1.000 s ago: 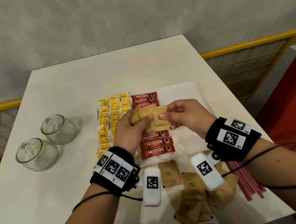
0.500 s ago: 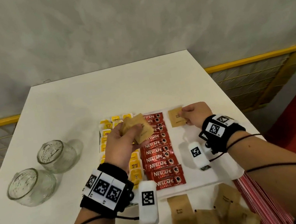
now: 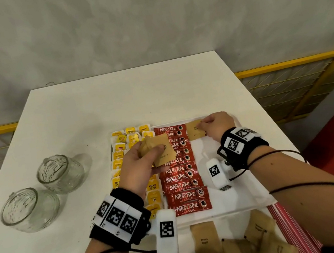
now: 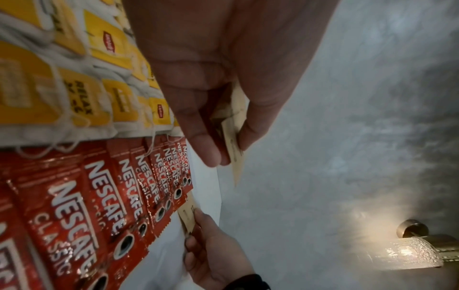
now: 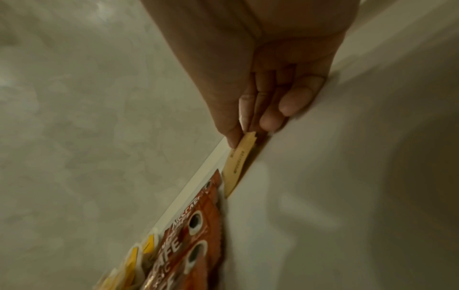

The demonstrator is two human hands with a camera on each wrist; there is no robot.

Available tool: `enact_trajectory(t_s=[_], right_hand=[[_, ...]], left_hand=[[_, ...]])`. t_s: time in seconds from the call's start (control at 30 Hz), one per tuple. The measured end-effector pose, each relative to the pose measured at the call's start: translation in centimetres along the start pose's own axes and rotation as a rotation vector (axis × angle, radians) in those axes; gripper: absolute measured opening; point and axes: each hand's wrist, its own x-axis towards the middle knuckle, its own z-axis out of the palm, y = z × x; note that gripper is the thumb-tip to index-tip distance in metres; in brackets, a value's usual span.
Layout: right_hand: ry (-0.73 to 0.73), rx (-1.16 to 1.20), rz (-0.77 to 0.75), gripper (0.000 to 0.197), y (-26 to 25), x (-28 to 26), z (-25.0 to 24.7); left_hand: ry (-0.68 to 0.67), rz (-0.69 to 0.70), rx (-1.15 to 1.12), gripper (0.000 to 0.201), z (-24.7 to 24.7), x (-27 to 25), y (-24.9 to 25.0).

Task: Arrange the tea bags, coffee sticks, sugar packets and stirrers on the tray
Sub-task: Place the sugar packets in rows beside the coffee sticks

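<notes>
A white tray (image 3: 228, 204) holds a column of yellow tea bags (image 3: 120, 155) and a column of red coffee sticks (image 3: 184, 185). Above those rows my left hand (image 3: 152, 150) grips a small stack of brown sugar packets (image 3: 162, 152), seen edge-on in the left wrist view (image 4: 233, 141). My right hand (image 3: 203, 126) pinches a single sugar packet (image 3: 194, 131) lying at the tray's far end, just right of the top coffee stick. The right wrist view shows that packet (image 5: 237, 159) low against the tray. More sugar packets (image 3: 205, 241) lie loose near the table's front edge, next to red stirrers (image 3: 286, 221).
Two glass jars (image 3: 59, 172) (image 3: 29, 209) stand on the white table left of the tray. The tray's right half (image 3: 226, 145) is bare white surface. A yellow railing (image 3: 283, 64) and a grey wall lie beyond the table.
My hands parted. The right hand took one sugar packet from the stack to the tray's far end beside the coffee sticks, while the left hand kept the rest.
</notes>
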Motion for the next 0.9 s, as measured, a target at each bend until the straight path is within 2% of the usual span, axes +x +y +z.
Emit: enact_trajectory(t_s=[0.1,0.17,0.27,0.3,0.4,0.47,0.57,0.73,0.9], right_hand=[[-0.006,0.026,0.026,0.013,-0.1,-0.1,-0.2],[0.036,0.029,0.022,0.022,-0.5,-0.8,-0.6],[0.047,0.102,-0.125,0.028,-2.2,-3.7,-1.2],[-0.015,0.184,-0.174,0.027,-3.0,-5.1,-1.3],[-0.335,0.325,-0.222,0.024,-4.9,-9.3,-1.3],[-0.443,0.350,-0.236,0.023,-5.1,-10.5,-1.2],[-0.456,0.394,-0.220,0.026,-4.6,-10.8,-1.5],[-0.436,0.453,-0.207,0.031,-4.3,-11.3,-2.2],[-0.451,0.520,-0.175,0.020,-4.1,-12.2,-2.1]], left_hand=[[-0.023,0.016,0.032,0.032,-0.2,-0.3,-0.1],[-0.021,0.032,0.046,0.030,-0.2,-0.4,-0.1],[0.001,0.054,0.065,0.027,-0.2,-0.7,0.0],[0.004,0.060,0.069,0.028,-0.1,-0.8,0.0],[0.004,0.067,0.098,0.033,0.2,-1.1,0.2],[-0.005,0.073,0.109,0.029,0.7,-1.5,0.3],[0.000,0.031,0.057,0.020,1.2,-2.3,0.6],[-0.046,0.002,0.041,0.030,1.4,-3.4,0.8],[-0.021,0.044,0.045,0.031,1.8,-3.6,0.8]])
